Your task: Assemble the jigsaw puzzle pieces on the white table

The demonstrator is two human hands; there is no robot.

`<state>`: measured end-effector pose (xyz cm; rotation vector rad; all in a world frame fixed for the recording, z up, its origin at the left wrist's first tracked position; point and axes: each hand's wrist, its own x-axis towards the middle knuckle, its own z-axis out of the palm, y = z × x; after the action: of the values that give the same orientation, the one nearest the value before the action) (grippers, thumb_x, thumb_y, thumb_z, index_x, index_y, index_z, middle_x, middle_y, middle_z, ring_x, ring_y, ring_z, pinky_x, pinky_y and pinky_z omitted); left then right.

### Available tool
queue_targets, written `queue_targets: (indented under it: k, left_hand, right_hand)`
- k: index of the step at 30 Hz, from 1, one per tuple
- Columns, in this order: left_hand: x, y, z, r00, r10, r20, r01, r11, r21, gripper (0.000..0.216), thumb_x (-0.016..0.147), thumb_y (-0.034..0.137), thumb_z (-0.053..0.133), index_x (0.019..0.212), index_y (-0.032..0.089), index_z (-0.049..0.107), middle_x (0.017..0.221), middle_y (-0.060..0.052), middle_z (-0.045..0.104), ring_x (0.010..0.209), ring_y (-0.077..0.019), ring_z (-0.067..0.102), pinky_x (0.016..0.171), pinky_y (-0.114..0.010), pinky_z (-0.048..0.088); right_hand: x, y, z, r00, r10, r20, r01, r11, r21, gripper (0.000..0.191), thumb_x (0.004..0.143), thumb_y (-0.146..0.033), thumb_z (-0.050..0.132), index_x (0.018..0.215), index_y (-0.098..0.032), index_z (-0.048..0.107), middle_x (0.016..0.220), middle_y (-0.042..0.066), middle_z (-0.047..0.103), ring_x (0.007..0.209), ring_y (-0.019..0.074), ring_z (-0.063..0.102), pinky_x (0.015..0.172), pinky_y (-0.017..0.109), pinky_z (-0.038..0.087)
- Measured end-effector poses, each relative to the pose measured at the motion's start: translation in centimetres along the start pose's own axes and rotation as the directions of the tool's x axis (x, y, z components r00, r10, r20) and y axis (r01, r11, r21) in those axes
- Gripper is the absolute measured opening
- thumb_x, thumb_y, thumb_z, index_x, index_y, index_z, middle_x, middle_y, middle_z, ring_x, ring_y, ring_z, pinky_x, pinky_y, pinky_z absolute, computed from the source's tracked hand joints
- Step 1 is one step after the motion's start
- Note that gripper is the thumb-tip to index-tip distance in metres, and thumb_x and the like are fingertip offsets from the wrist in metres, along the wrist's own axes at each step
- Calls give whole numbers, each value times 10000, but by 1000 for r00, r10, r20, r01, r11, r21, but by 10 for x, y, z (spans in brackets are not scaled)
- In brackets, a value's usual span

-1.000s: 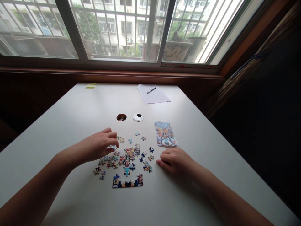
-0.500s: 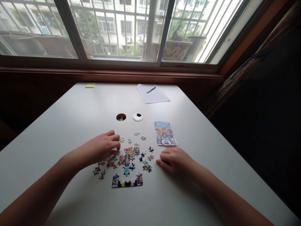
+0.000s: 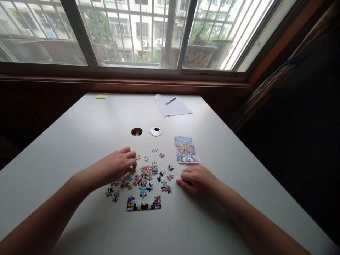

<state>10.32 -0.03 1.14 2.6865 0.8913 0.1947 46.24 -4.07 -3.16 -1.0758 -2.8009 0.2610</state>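
My left hand (image 3: 123,163) reaches over the left side of a spread of jigsaw pieces (image 3: 126,182), its fingers bent down and pinched together. Whatever lies between the fingertips is hidden. Right beside it is a joined part of the puzzle (image 3: 148,170), with a blue piece at its lower end. Nearer to me lies a separate joined bottom strip (image 3: 144,205), dark blue with a black shape in the middle. My right hand (image 3: 195,180) rests on the table with curled fingers and nothing visible in them, just right of some loose pieces (image 3: 166,187).
A picture sheet (image 3: 186,150) of the puzzle lies beyond my right hand. Farther back are a round hole (image 3: 136,131) in the white table (image 3: 79,141), a metal cover (image 3: 155,131), papers (image 3: 170,108) with a pen (image 3: 171,101), and yellow notes (image 3: 101,96). A barred window stands behind.
My left hand has shifted very slightly to the right over the pieces. The right hand stays where it was, and the puzzle parts look the same.
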Motion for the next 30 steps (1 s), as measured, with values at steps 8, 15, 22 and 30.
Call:
queue_targets:
  k: [8,15,22,30]
  left_hand:
    - [0,-1,1,1000,-10,13,9,998,54,128,960,183,590,890,221,691,980,-38,676,952,-201,534,791,-295,433]
    - [1,-2,3,1000,17,-13,-17,999,42,149,978,207,573,880,216,685,953,-38,670,923,-194,524,772,-289,430]
    - [0,-8,3,999,28,23,-30,996,84,139,985,201,561,919,207,683,989,-45,667,942,-193,525,779,-289,431]
    - [-3,-11,3,1000,14,11,-15,997,78,89,961,205,613,955,231,698,1005,-34,672,959,-193,532,783,-298,425]
  right_hand:
    - [0,1,1,1000,5,0,-5,1000,12,413,1019,-351,458,648,-178,517,645,6,564,576,116,379,589,312,174]
    - [-1,1,1,1000,4,-4,-4,1000,9,407,1023,-350,450,658,-180,513,650,4,567,582,116,386,591,316,174]
    - [0,1,1,1000,17,9,-17,1000,9,410,1019,-364,448,653,-184,488,649,4,573,582,118,379,588,314,173]
    - [-2,2,3,1000,14,-3,-14,1000,5,415,1023,-373,448,657,-184,502,654,10,575,585,118,392,587,315,175]
